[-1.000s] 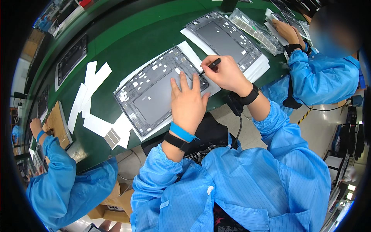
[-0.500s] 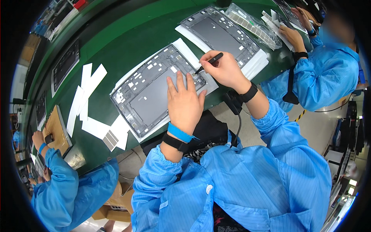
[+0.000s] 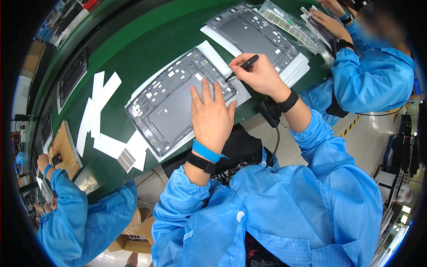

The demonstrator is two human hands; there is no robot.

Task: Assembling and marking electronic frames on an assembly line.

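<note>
A dark grey tablet back housing [image 3: 171, 109] with many small white stickers along its edges lies tilted on white sheets. My left hand [image 3: 212, 115] rests flat on its right part, fingers stretched and slightly spread, steadying nothing else. Between the thumb and fingers of my right hand [image 3: 261, 79] is a slim black pen-like tool [image 3: 242, 67]; whether it is tweezers or a pen I cannot tell. Its pointed tip meets the housing's right end near the upper corner, just beyond my left fingertips.
A second grey housing [image 3: 251, 38] lies on white sheets behind, beside a clear plastic bag [image 3: 291, 29] of sticker sheets. White paper strips [image 3: 95, 107] and a striped sticker sheet [image 3: 126, 159] lie left on the green table [image 3: 147, 49]. Co-workers in blue sleeves [image 3: 371, 75] sit on both sides.
The tool tip has shifted very slightly while staying at the housing's right end. My left hand stays in place. The right co-worker's hands have moved up and away.
</note>
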